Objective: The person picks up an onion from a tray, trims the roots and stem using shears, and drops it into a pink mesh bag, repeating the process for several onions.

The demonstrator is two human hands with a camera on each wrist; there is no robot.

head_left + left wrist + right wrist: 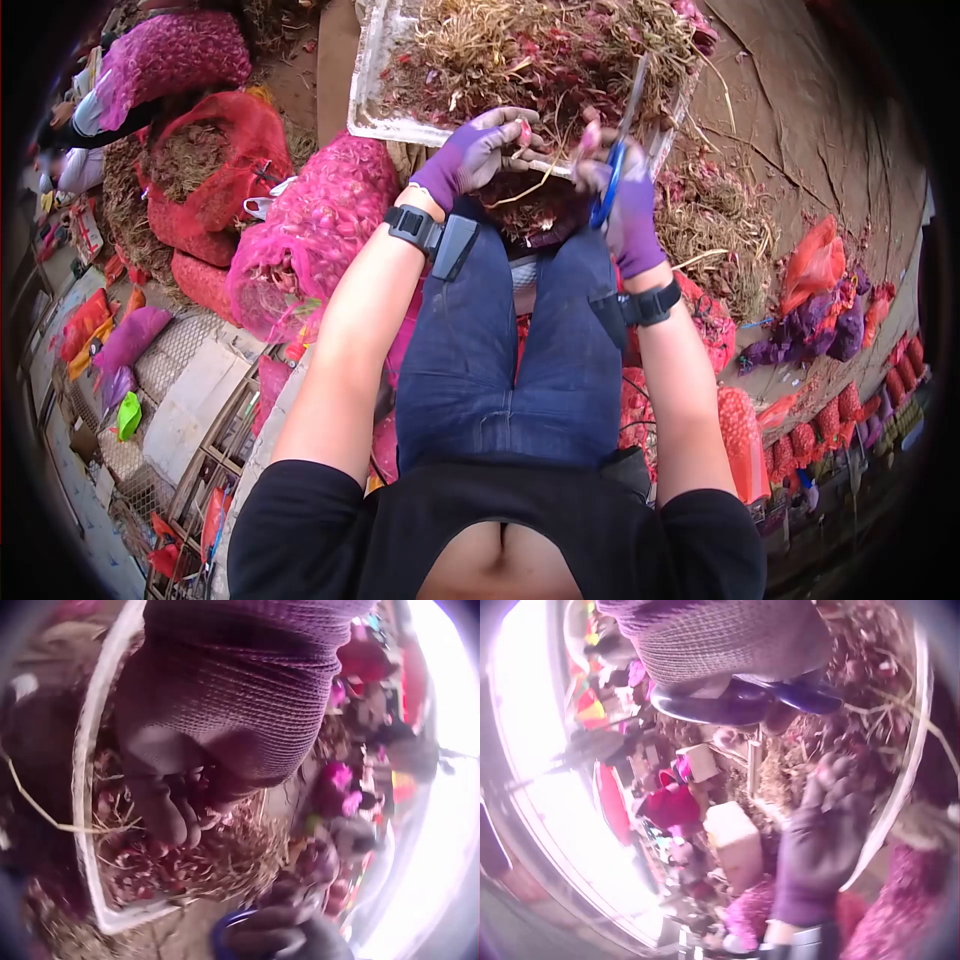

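Observation:
My left hand (470, 158), in a purple and grey glove, pinches a small red onion (524, 132) over the near edge of a white-rimmed tray (395, 128). Across from it, my gloved right hand (628, 205) grips scissors by their blue handles (606, 192), the blades (636, 95) pointing away over the tray. Another pink onion (591, 137) shows at the right fingertips. In the right wrist view the blue handle loops (720, 709) lie under the curled fingers. Dry stalks and red onions (540, 60) heap up in the tray.
Pink mesh sacks of onions (335, 210) stand to the left, beside an open red net bag (215, 225). Cut dry stalks (720, 235) lie in a pile right of the tray. Brown sheeting (810, 110) covers the ground at right, with orange and purple net bags (820, 270) on it.

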